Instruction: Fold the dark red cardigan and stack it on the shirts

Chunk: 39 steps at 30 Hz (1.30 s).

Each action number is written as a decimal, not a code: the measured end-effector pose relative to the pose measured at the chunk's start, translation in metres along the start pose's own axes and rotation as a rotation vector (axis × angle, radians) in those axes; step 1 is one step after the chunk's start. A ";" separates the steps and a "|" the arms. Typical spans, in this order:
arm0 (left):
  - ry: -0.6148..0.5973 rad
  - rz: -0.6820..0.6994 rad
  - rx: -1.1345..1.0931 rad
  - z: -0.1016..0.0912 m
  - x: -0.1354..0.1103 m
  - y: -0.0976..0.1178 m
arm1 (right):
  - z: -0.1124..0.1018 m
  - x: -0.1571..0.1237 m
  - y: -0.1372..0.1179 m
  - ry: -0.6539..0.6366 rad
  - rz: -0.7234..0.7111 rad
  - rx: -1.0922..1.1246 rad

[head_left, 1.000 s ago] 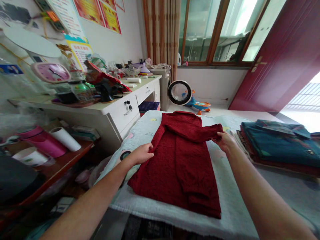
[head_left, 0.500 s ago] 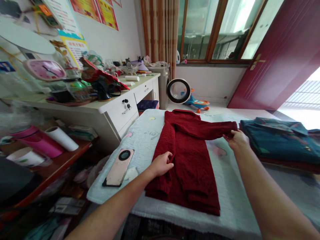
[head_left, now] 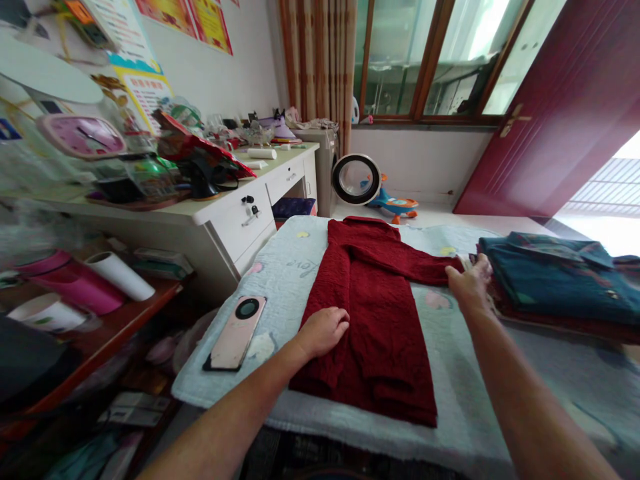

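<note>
A dark red, textured-fabric long-sleeved garment (head_left: 387, 333) is laid flat on a pale blue patterned cloth (head_left: 280, 293). Its near-left part is covered by the curled left hand (head_left: 326, 331), whose grip cannot be told; its outstretched cuff (head_left: 440, 272) is met by the spread right hand (head_left: 469, 283). Soft, light handling is suggested, best gripped at cuff and side edges.

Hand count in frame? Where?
2. The left hand is on the left part of the red garment; the right hand is at the sleeve's end, beside the folded clothes. No other hands show.
</note>
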<state>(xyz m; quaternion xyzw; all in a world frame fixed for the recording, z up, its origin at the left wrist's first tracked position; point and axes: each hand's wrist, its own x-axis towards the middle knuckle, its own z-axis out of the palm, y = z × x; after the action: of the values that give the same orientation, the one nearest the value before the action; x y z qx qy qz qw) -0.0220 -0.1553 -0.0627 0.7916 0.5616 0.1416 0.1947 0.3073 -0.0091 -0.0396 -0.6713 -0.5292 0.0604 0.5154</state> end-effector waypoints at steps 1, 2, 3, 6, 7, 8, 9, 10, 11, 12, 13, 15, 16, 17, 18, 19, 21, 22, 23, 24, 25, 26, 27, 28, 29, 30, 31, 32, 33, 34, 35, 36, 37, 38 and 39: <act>0.055 0.001 0.063 -0.001 0.003 -0.002 | 0.000 -0.016 -0.004 -0.014 -0.093 -0.092; 0.125 -0.008 0.131 -0.001 0.006 -0.005 | 0.000 -0.033 -0.009 -0.114 -0.200 -0.133; 0.197 -0.027 0.198 0.000 0.009 -0.008 | 0.000 -0.051 -0.014 -0.263 -0.308 -0.157; 0.292 -0.099 0.327 0.009 0.016 -0.024 | -0.005 -0.103 -0.029 -0.626 -0.450 -0.313; 0.275 -0.118 0.349 0.013 0.017 -0.029 | -0.007 -0.117 -0.033 -0.661 -0.434 -0.378; 0.250 -0.130 0.364 0.018 0.018 -0.034 | -0.010 -0.128 -0.036 -0.672 -0.406 -0.436; 0.229 -0.137 0.377 0.022 0.018 -0.038 | -0.012 -0.136 -0.040 -0.670 -0.372 -0.486; 0.217 -0.139 0.388 0.026 0.018 -0.041 | -0.014 -0.141 -0.043 -0.660 -0.334 -0.527; 0.216 -0.140 0.397 0.028 0.018 -0.044 | -0.017 -0.144 -0.045 -0.652 -0.297 -0.555; 0.220 -0.139 0.404 0.030 0.018 -0.045 | -0.019 -0.145 -0.046 -0.649 -0.263 -0.573; 0.223 -0.138 0.408 0.032 0.018 -0.046 | -0.021 -0.145 -0.047 -0.648 -0.235 -0.583; 0.233 -0.131 0.407 0.033 0.018 -0.046 | -0.024 -0.143 -0.046 -0.641 -0.205 -0.591; 0.241 -0.128 0.404 0.033 0.018 -0.046 | -0.025 -0.142 -0.044 -0.635 -0.202 -0.593; 0.249 -0.125 0.402 0.033 0.018 -0.046 | -0.026 -0.142 -0.043 -0.632 -0.200 -0.592; 0.257 -0.123 0.401 0.033 0.018 -0.046 | -0.026 -0.141 -0.041 -0.638 -0.199 -0.584; 0.262 -0.122 0.403 0.033 0.018 -0.046 | -0.027 -0.141 -0.039 -0.650 -0.197 -0.569; 0.263 -0.119 0.414 0.034 0.018 -0.047 | -0.027 -0.142 -0.038 -0.672 -0.188 -0.524; 0.261 -0.118 0.421 0.034 0.018 -0.047 | -0.026 -0.143 -0.039 -0.674 -0.189 -0.497; 0.260 -0.117 0.427 0.035 0.018 -0.047 | -0.026 -0.144 -0.041 -0.670 -0.196 -0.467; 0.262 -0.116 0.433 0.035 0.018 -0.047 | -0.026 -0.146 -0.044 -0.667 -0.207 -0.433; 0.264 -0.115 0.437 0.035 0.018 -0.047 | -0.025 -0.147 -0.048 -0.671 -0.227 -0.396; 0.268 -0.112 0.441 0.035 0.018 -0.048 | -0.024 -0.149 -0.053 -0.681 -0.254 -0.358; 0.271 -0.109 0.445 0.035 0.018 -0.048 | -0.022 -0.151 -0.059 -0.699 -0.284 -0.325; 0.273 -0.107 0.450 0.035 0.018 -0.047 | -0.021 -0.153 -0.065 -0.719 -0.315 -0.304; 0.273 -0.105 0.455 0.035 0.018 -0.047 | -0.018 -0.156 -0.071 -0.743 -0.342 -0.295; 0.272 -0.105 0.461 0.035 0.018 -0.047 | -0.016 -0.159 -0.077 -0.768 -0.364 -0.295; 0.270 -0.105 0.466 0.035 0.018 -0.047 | -0.013 -0.162 -0.083 -0.795 -0.377 -0.300; 0.268 -0.107 0.471 0.034 0.018 -0.046 | -0.009 -0.164 -0.088 -0.820 -0.382 -0.307; 0.267 -0.109 0.477 0.034 0.018 -0.046 | -0.006 -0.167 -0.092 -0.840 -0.384 -0.314; 0.264 -0.109 0.483 0.034 0.018 -0.046 | -0.003 -0.169 -0.096 -0.853 -0.382 -0.317; 0.261 -0.110 0.489 0.034 0.018 -0.045 | 0.000 -0.170 -0.098 -0.862 -0.378 -0.317; 0.257 -0.111 0.495 0.034 0.018 -0.045 | 0.002 -0.171 -0.099 -0.867 -0.376 -0.314; 0.253 -0.112 0.502 0.034 0.018 -0.045 | 0.004 -0.171 -0.100 -0.870 -0.375 -0.308; 0.248 -0.114 0.507 0.033 0.018 -0.045 | 0.004 -0.171 -0.099 -0.873 -0.374 -0.298; 0.244 -0.116 0.511 0.033 0.018 -0.044 | 0.004 -0.170 -0.097 -0.877 -0.374 -0.284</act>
<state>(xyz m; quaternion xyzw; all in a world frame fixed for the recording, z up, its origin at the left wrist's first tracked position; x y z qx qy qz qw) -0.0382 -0.1301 -0.1126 0.7588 0.6425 0.0786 -0.0723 0.1685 -0.1467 -0.0474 -0.5400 -0.8104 0.1709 0.1498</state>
